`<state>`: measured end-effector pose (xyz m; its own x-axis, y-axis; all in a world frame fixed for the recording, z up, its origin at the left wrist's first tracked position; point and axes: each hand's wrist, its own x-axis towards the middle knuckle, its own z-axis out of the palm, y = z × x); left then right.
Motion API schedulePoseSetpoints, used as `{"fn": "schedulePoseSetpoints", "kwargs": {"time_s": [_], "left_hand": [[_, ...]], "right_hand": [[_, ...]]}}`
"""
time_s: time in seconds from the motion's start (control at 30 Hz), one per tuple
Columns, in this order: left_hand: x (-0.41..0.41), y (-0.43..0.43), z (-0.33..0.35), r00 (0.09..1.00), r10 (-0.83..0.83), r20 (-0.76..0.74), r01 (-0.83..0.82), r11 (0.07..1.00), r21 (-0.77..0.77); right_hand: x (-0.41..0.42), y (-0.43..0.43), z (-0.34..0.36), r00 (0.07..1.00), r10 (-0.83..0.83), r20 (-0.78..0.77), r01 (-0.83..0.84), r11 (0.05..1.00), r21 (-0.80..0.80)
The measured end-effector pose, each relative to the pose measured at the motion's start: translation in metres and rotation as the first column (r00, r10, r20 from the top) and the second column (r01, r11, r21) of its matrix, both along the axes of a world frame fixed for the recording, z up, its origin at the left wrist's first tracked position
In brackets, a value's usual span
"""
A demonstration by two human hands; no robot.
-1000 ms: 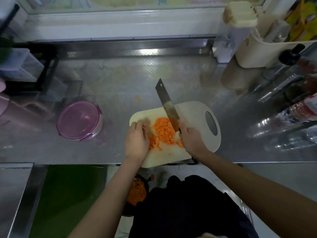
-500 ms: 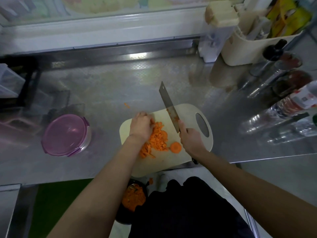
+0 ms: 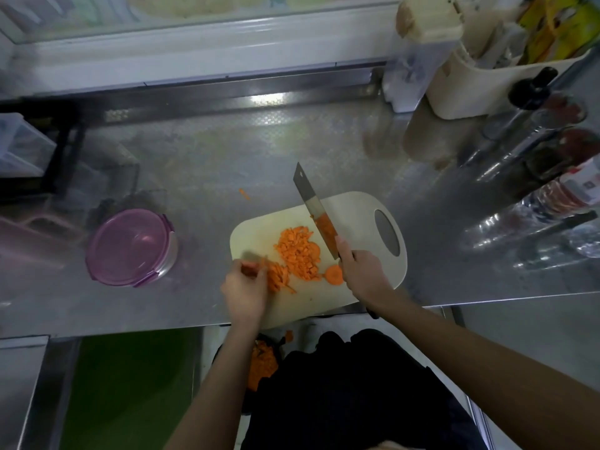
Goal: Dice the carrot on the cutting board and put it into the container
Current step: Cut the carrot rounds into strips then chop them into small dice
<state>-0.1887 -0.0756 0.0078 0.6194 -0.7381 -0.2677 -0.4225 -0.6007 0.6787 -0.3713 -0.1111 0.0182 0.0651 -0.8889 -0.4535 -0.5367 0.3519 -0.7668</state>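
— Steel worktop (image 3: 227, 157): where's the diced carrot (image 3: 298, 251)?
— On the cutting board (image 3: 357, 216), between the grips. Right grip (image 3: 360, 274) clasps the cleaver (image 3: 308, 196); left grip (image 3: 246, 287) is blurred beside carrot strips (image 3: 279, 277), hold unclear.

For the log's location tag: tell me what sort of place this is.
Likely a home kitchen: a steel counter bears a cutting board with diced carrot, the right hand grips a cleaver, and bottles are nearby.
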Motion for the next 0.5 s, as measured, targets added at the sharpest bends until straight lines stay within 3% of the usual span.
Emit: {"fn": "schedulePoseSetpoints", "kwargs": {"time_s": [0.3, 0.5], "left_hand": [[-0.015, 0.014, -0.016, 0.999, -0.041, -0.035, 0.043, 0.997, 0.068], [-0.037, 0.011, -0.018, 0.983, -0.114, 0.147, 0.093, 0.986, 0.14]], "right_hand": [[0.005, 0.01, 0.003, 0.998, 0.053, -0.015, -0.054, 0.998, -0.036], [0.005, 0.017, 0.001, 0.999, 0.032, 0.001, -0.032, 0.999, -0.037]]}}
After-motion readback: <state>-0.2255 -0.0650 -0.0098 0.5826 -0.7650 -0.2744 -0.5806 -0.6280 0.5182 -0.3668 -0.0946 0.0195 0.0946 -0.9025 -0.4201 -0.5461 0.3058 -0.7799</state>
